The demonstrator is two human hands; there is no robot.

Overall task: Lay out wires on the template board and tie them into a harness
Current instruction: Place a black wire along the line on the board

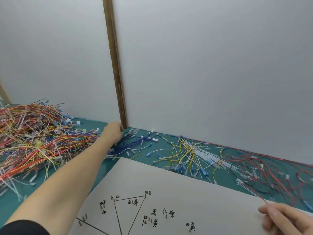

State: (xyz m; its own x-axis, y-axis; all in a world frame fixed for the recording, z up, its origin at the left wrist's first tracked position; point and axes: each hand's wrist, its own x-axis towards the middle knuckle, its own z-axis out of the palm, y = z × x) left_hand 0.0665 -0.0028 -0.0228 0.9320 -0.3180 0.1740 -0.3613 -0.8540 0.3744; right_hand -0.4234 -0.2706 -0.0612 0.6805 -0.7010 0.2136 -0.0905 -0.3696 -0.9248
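While my left hand (113,133) is stretched out toward 11 o'clock, it lands on the near end of the blue wires (133,144) at the foot of the brown post (116,72) — fingers are curled down over the bundle, but I cannot tell if they actually grip a strand. My right hand (286,219) sits at 4 o'clock over the corner of the template board (169,180), thumb and fingertips pinching one red wire (250,189) that runs up and left into the red and black wires (264,170) at 2 o'clock. Board lies flat at 6 o'clock on the green table (94,168), with black drawn lines, handwritten labels and small pegs (84,217) on it; none of the wires is laid on it. Yellow and white wires (188,153) fan out at 1 o'clock, just beyond the board's far edge. Big mixed tangle of wires (35,138) fills 9 to 10 o'clock — white wall panels (211,65) behind everything.
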